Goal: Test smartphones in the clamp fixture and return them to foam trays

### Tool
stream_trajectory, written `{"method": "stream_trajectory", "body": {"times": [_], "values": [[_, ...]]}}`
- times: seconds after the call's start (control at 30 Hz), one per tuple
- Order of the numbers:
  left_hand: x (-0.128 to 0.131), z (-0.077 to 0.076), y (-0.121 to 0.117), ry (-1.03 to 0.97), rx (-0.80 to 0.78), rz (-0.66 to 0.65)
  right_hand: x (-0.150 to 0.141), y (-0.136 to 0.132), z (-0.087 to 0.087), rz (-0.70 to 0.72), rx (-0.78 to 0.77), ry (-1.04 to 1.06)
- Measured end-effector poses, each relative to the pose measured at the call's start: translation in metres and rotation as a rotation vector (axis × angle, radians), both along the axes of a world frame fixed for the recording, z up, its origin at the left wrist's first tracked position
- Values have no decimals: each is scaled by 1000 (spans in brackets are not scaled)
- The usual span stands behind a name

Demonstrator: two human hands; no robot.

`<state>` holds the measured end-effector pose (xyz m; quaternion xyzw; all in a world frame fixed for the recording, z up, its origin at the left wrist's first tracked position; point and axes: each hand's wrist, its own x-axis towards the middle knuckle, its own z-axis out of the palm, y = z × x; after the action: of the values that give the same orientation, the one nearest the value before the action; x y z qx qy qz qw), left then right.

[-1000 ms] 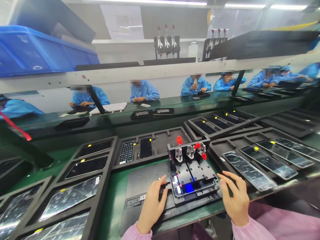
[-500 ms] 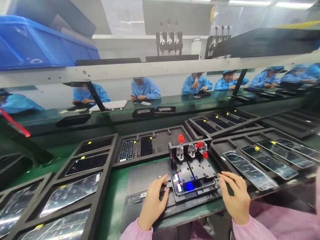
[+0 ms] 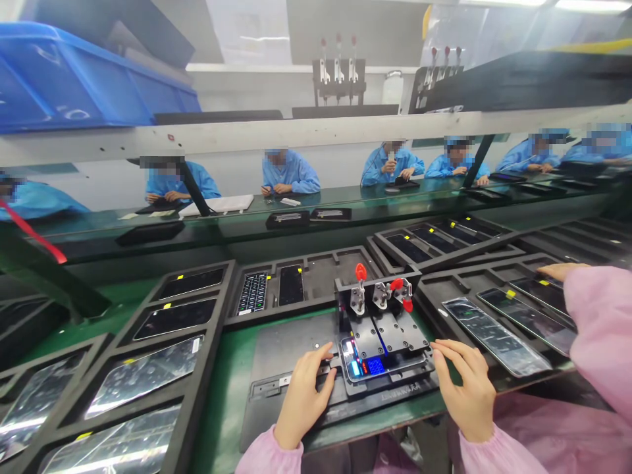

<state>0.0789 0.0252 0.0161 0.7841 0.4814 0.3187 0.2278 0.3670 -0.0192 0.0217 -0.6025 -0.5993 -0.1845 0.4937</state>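
In front of me stands a black clamp fixture with metal press plates and red-tipped toggle clamps. Under the plates lies a smartphone screen, lit with blue, white and red patches. My left hand grips the fixture's left side, thumb and fingers about a small sliding part. At the right edge, my right hand holds the fixture's corner between thumb and fingertips; the exact contact is partly hidden. The upper clamp levers differ: the left one points up, the others lie sideways or down.
Trays of phone screens flank me: a left tray, a back tray and a right tray. A co-worker's pink sleeve reaches over the right tray. A shelf beam crosses above; several people in blue sit beyond.
A co-worker's hand and pink sleeve have come in from the right, over the screens in the right tray. The lit screen's pattern differs slightly. My hands stay put.
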Motion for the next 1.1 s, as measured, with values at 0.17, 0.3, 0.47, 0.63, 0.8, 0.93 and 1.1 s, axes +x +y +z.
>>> {"method": "stream_trajectory", "body": {"times": [0.17, 0.3, 0.47, 0.63, 0.8, 0.93, 1.1], "values": [[0, 0, -1, 0, 0, -8, -4, 5, 4, 4, -3, 17], [0, -2, 0, -4, 2, -8, -7, 10, 9, 14, 11, 25], [-1, -3, 1, -2, 19, -16, -12, 15, 16, 12, 21, 2], [0, -3, 2, 8, 34, -30, -13, 32, 33, -36, -8, 14], [1, -5, 3, 19, 37, -39, -9, 58, 48, -7, -80, -79], [0, -5, 3, 18, 50, -41, -7, 68, 51, 26, -153, -60], [0, -4, 3, 34, 74, -36, -5, 71, 51, -49, -221, -34]]}}
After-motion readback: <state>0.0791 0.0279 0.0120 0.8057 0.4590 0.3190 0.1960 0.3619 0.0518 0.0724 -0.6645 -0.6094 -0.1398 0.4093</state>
